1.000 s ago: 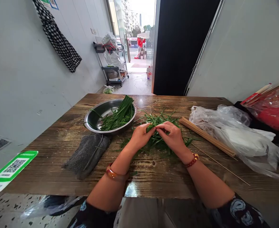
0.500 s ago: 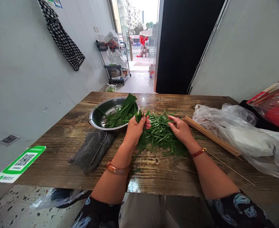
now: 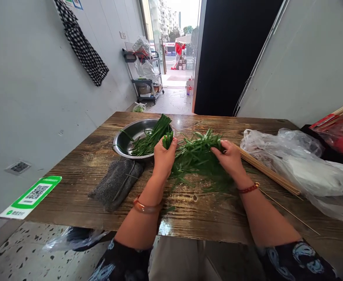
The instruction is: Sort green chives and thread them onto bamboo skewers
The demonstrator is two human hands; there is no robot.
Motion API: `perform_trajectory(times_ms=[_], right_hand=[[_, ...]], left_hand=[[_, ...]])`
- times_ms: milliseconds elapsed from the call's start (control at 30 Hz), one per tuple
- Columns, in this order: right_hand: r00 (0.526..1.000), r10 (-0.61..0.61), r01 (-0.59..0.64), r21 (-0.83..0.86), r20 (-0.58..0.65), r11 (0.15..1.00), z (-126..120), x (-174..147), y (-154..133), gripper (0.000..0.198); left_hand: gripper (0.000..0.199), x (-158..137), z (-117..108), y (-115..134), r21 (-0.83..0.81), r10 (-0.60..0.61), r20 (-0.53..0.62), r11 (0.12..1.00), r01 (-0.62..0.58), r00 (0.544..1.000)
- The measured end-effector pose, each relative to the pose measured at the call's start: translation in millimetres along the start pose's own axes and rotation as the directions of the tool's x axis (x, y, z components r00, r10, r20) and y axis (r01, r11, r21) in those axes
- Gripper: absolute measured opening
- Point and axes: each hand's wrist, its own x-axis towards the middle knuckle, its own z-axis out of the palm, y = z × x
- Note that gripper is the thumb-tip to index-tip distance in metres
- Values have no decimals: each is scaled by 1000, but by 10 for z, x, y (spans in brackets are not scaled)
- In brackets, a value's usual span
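Note:
My left hand (image 3: 164, 155) is closed round a small bunch of garlic chives (image 3: 167, 139), whose cut ends poke up above the thumb. On the right, my right hand (image 3: 229, 159) has its thumb and fingers closed on the edge of a loose heap of chives (image 3: 200, 150), part of which is raised off the table and blurred. Behind my left hand stands a steel bowl (image 3: 121, 136) with more chives (image 3: 152, 136) in it; a thick bundle leans over its right rim.
A dark grey mesh cloth (image 3: 115, 185) lies left of my left forearm on the wooden table (image 3: 186, 218). Thin bamboo skewers (image 3: 265, 171) and clear plastic bags (image 3: 300, 168) occupy the right side. A green QR-code card (image 3: 32, 197) sits at the left edge.
My right hand has gone from open fingers beside the heap to gripping chives and raising some. My left hand still holds its bunch, now more upright. The view has shifted slightly.

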Motion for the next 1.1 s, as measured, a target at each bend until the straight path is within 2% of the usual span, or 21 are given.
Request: perform_trajectory(times_ms=[67, 167, 200, 267, 333, 400, 533, 667, 767, 867, 933, 1100], right_hand=[[995, 25, -23, 13, -101, 1000, -60, 16, -49, 19], [989, 15, -5, 67, -150, 998, -90, 16, -95, 8], [992, -16, 28, 95, -126, 995, -84, 9, -98, 9], [993, -121, 117, 150, 18, 982, -62, -14, -79, 26], [951, -217, 181, 173, 219, 968, -40, -46, -23, 42], [911, -229, 195, 130, 344, 972, -33, -76, 59, 51], [921, -152, 163, 0, 360, 987, -63, -96, 215, 57], [958, -97, 129, -105, 270, 986, -97, -76, 261, 61], [991, -74, 92, -164, 110, 982, -114, -56, 230, 65], [996, -73, 62, -167, -61, 984, -139, -41, 154, 60], [988, -89, 71, -139, -128, 988, -155, -36, 92, 55], [977, -82, 72, -61, -196, 996, -157, -34, -11, 47]], left_hand=[[18, -8, 9, -22, 20, 46, 11, 999, -46, 999], [16, -1, 11, -47, 29, 67, 34, 997, -68, 997], [16, 4, 10, -54, 31, 65, 40, 997, -67, 997], [16, 17, 6, -72, 42, 62, 41, 997, -64, 997], [15, 31, 1, -97, 60, 67, 28, 996, -69, 997], [15, 45, -4, -128, 88, 81, 28, 993, -83, 996], [15, 61, -8, -184, 171, 128, 100, 975, -144, 987], [19, 62, -10, -206, 282, 192, 201, 928, -244, 961], [20, 65, -17, -217, 391, 207, 258, 871, -298, 944], [22, 66, -22, -227, 481, 195, 309, 812, -330, 931], [24, 56, -17, -228, 522, 164, 380, 774, -357, 911], [18, -24, 20, -213, 553, 21, 641, 681, -481, 767]])
